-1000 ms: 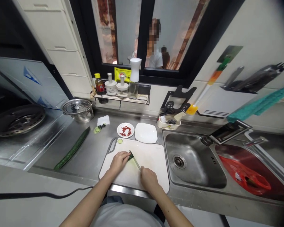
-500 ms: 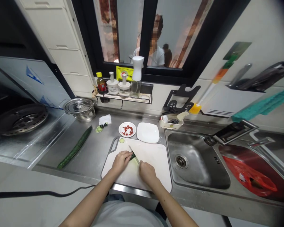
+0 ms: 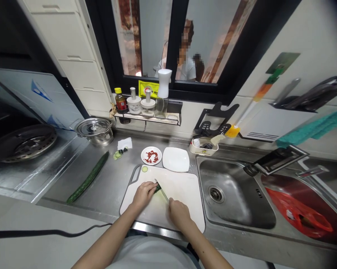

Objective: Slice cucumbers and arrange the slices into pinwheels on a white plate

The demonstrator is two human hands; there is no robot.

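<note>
My right hand (image 3: 180, 213) grips the handle of a knife (image 3: 162, 192), its blade pointing away and to the left over the white cutting board (image 3: 185, 186). Under the fingertips of my left hand (image 3: 144, 193) lies a dark green piece of cucumber (image 3: 158, 187), pressed to the board. The blade rests against this piece, though the exact contact is too small to make out. One pale cucumber slice (image 3: 144, 169) lies alone near the board's handle. A whole cucumber (image 3: 88, 178) lies on the steel counter to the left.
Behind the board stand a plate of red chopped bits (image 3: 151, 155) and a white square plate (image 3: 175, 159). Cucumber scraps (image 3: 118, 154) lie by a paper napkin (image 3: 125, 143). A steel pot (image 3: 95, 131) is back left; the sink (image 3: 235, 194) borders the board's right.
My right hand and the knife have shifted slightly right and toward me. My left hand stays on the cucumber piece. The whole view has tilted a little.
</note>
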